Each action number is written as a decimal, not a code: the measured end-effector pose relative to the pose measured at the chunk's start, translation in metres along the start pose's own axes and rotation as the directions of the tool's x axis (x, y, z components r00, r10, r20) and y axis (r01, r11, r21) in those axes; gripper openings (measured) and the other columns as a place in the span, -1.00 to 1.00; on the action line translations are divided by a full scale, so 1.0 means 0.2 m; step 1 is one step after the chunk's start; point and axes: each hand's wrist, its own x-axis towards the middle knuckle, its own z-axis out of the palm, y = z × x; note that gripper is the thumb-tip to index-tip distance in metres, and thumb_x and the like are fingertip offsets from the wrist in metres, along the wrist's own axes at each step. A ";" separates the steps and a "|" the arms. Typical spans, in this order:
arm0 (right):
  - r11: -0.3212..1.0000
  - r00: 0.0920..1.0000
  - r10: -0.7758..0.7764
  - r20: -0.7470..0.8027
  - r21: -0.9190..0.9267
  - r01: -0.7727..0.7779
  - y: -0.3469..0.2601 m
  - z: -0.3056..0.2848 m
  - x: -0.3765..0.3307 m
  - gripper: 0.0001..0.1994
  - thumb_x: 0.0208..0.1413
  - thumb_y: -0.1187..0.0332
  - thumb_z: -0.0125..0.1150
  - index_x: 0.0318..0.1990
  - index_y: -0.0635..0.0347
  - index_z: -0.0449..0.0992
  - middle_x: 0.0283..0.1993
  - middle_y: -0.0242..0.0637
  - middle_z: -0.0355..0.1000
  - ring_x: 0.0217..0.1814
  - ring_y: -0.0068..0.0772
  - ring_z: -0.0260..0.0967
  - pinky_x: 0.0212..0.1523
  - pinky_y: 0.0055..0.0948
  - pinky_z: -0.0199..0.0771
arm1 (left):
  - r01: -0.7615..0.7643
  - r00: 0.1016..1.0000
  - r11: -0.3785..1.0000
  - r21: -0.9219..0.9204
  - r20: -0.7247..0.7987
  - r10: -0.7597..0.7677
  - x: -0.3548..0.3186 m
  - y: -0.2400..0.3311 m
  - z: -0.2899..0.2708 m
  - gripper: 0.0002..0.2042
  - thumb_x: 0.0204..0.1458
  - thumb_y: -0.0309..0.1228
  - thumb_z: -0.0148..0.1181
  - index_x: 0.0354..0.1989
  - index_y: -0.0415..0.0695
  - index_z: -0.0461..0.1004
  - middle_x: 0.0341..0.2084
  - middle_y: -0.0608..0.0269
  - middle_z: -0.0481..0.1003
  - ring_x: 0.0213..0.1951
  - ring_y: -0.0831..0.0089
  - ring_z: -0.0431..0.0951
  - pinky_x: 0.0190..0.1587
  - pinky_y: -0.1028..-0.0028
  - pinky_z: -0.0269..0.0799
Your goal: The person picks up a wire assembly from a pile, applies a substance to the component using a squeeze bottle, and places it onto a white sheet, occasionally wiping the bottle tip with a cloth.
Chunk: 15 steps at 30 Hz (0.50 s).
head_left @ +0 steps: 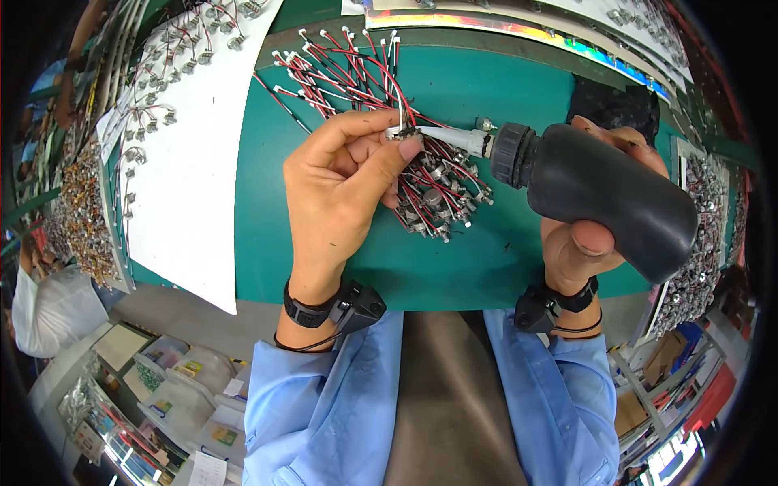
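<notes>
Between the thumb and forefinger of my left hand (344, 174) is a small metal component with red, white and black wires (403, 132) running up from it. My right hand (571, 243) is wrapped round a black squeeze bottle (612, 194), tilted so its pale tapered nozzle (450, 138) points left. The nozzle's tip meets or nearly meets the component; the exact contact is too small to tell. Beneath and behind my left fingers lies a pile of wired metal components (442, 190). Their leads fan out toward the far side, ending in white connectors (348, 36).
A green mat (275, 235) covers the bench. On the left a white sheet (182, 194) carries rows of wired components. A black cloth (616, 105) lies behind the bottle. Trays of small metal parts (697, 243) stand right, others (89, 219) far left. Plastic bins (182, 389) sit lower left.
</notes>
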 end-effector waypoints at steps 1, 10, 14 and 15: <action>1.000 1.000 0.000 -0.001 0.000 0.000 0.00 0.00 0.00 -0.21 -0.25 -0.09 0.21 0.04 0.28 0.09 -0.16 -0.05 0.28 -0.06 -0.16 0.26 -0.01 -0.22 0.30 | -0.001 1.000 1.000 -0.004 0.001 0.001 0.00 0.00 0.00 -0.82 -0.13 -0.64 0.13 -0.30 -0.31 0.41 -0.68 0.32 0.41 -0.71 0.72 0.30 -0.70 0.73 0.16; 0.990 0.981 0.106 -0.162 0.115 -0.088 -0.01 0.07 0.02 -0.21 -0.30 -0.07 0.27 -0.04 0.39 0.14 -0.25 -0.08 0.40 -0.15 -0.29 0.33 -0.09 -0.38 0.30 | 0.016 1.000 1.000 -0.005 -0.024 -0.016 0.00 0.02 -0.03 -0.83 -0.13 -0.64 0.12 -0.31 -0.31 0.41 -0.67 0.31 0.42 -0.72 0.72 0.31 -0.70 0.73 0.17; 0.989 0.963 0.112 -0.246 0.125 -0.083 0.07 0.05 0.04 -0.34 -0.18 0.06 0.25 -0.06 0.44 0.17 -0.19 -0.07 0.35 -0.12 -0.23 0.31 -0.06 -0.34 0.30 | 0.007 0.998 1.000 -0.009 -0.062 -0.008 -0.01 0.07 -0.05 -0.83 -0.14 -0.63 0.12 -0.31 -0.30 0.41 -0.65 0.31 0.43 -0.71 0.72 0.32 -0.68 0.72 0.20; 0.985 0.949 0.156 -0.274 0.108 -0.131 0.09 0.04 0.05 -0.42 -0.11 0.14 0.22 -0.09 0.47 0.20 -0.15 -0.07 0.31 -0.09 -0.21 0.29 -0.05 -0.32 0.30 | -0.018 0.997 1.000 -0.016 -0.070 0.017 -0.01 0.09 -0.06 -0.83 -0.13 -0.62 0.12 -0.31 -0.30 0.42 -0.64 0.30 0.44 -0.69 0.71 0.33 -0.67 0.72 0.21</action>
